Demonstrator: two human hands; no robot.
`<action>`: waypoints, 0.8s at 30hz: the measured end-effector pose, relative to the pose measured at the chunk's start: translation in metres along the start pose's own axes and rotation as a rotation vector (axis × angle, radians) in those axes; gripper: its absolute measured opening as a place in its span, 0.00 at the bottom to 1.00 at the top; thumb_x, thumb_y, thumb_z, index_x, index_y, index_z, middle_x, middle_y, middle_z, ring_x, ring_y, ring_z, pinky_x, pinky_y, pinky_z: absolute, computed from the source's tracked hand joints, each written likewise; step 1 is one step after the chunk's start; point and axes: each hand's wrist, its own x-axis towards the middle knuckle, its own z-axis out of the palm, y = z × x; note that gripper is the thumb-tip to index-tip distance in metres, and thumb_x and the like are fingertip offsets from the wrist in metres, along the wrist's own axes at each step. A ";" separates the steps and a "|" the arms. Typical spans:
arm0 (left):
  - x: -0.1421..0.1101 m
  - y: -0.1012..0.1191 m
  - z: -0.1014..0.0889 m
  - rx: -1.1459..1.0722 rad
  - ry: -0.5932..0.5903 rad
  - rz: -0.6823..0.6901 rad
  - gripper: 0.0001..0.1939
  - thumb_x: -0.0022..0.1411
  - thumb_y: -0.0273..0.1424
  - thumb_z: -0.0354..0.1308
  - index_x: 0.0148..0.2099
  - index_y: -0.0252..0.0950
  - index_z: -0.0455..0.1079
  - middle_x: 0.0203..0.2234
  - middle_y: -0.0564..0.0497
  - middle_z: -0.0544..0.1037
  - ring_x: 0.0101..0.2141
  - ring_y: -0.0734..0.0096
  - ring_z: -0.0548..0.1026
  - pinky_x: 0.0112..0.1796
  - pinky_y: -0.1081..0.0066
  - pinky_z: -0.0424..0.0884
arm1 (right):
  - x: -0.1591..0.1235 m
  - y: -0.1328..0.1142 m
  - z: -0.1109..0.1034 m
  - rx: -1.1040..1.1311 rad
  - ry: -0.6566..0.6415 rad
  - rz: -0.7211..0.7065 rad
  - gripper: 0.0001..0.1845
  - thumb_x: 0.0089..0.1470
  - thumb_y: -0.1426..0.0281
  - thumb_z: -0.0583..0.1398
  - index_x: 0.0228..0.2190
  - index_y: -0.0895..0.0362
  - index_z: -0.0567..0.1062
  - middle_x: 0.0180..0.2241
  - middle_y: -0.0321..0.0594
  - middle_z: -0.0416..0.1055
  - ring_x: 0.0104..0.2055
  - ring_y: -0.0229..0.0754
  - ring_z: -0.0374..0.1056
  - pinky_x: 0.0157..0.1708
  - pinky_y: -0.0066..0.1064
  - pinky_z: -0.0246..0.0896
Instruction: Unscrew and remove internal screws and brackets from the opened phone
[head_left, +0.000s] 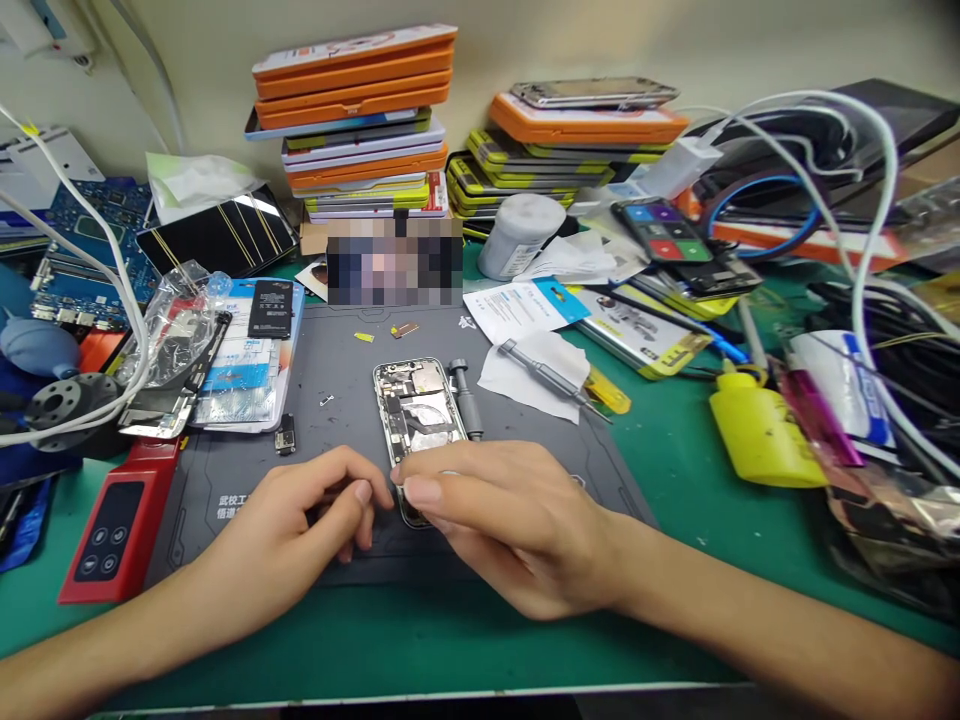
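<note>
Opened smartphone: on grey mat, insides exposed, not yet closed | battery: loose, phone's 10 o'clock | left hand: 8 o'clock, relaxed, nothing visibly grasped | right hand: 5 o'clock, thumb-to-forefinger, grip can't be told

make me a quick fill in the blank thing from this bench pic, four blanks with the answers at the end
1. The hand covering part of the opened phone is the person's ____ one.
2. The phone lies on a mat whose colour is ____.
3. The touch-panel device at the lower left has a ____ casing.
4. The rubber bulb at the far left is ____ in colour.

Missing words: right; grey; red; blue
</note>
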 end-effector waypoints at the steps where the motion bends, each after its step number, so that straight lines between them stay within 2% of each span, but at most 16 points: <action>1: 0.000 -0.001 0.000 0.001 -0.001 0.004 0.15 0.80 0.40 0.51 0.43 0.39 0.73 0.29 0.55 0.77 0.29 0.74 0.73 0.33 0.75 0.71 | 0.000 0.000 0.000 0.004 0.003 0.009 0.37 0.62 0.83 0.54 0.69 0.54 0.62 0.47 0.44 0.82 0.47 0.41 0.81 0.46 0.32 0.80; 4: -0.001 -0.003 -0.001 0.003 -0.004 0.007 0.15 0.80 0.40 0.50 0.43 0.40 0.73 0.30 0.56 0.77 0.29 0.74 0.73 0.33 0.75 0.71 | -0.002 0.000 0.001 -0.009 0.038 0.031 0.35 0.62 0.84 0.55 0.68 0.55 0.63 0.47 0.43 0.83 0.48 0.40 0.81 0.48 0.31 0.79; 8: -0.002 -0.001 -0.001 0.009 -0.005 0.002 0.16 0.81 0.40 0.50 0.41 0.40 0.72 0.30 0.56 0.76 0.30 0.74 0.73 0.34 0.75 0.71 | -0.003 0.001 0.001 -0.105 0.025 0.033 0.27 0.63 0.82 0.58 0.62 0.55 0.70 0.41 0.42 0.82 0.39 0.39 0.79 0.39 0.28 0.77; 11: -0.002 0.001 -0.001 0.008 -0.006 -0.002 0.17 0.80 0.40 0.50 0.39 0.39 0.71 0.29 0.56 0.76 0.29 0.74 0.72 0.33 0.75 0.70 | -0.003 0.002 -0.001 -0.138 0.016 0.025 0.25 0.63 0.82 0.60 0.59 0.56 0.73 0.40 0.41 0.81 0.37 0.39 0.77 0.37 0.27 0.76; 16: -0.002 0.001 -0.001 0.013 -0.008 0.005 0.17 0.81 0.40 0.50 0.39 0.40 0.70 0.29 0.56 0.75 0.29 0.75 0.71 0.33 0.75 0.70 | -0.001 0.003 -0.002 -0.132 0.029 0.001 0.20 0.67 0.78 0.57 0.59 0.58 0.73 0.41 0.42 0.81 0.39 0.39 0.77 0.38 0.28 0.76; 24: 0.000 -0.002 -0.002 0.014 -0.001 0.030 0.16 0.80 0.39 0.50 0.40 0.40 0.71 0.29 0.57 0.76 0.29 0.75 0.73 0.33 0.75 0.71 | -0.001 0.001 -0.003 -0.151 0.013 0.023 0.21 0.68 0.79 0.57 0.60 0.57 0.72 0.41 0.43 0.83 0.39 0.41 0.78 0.37 0.29 0.76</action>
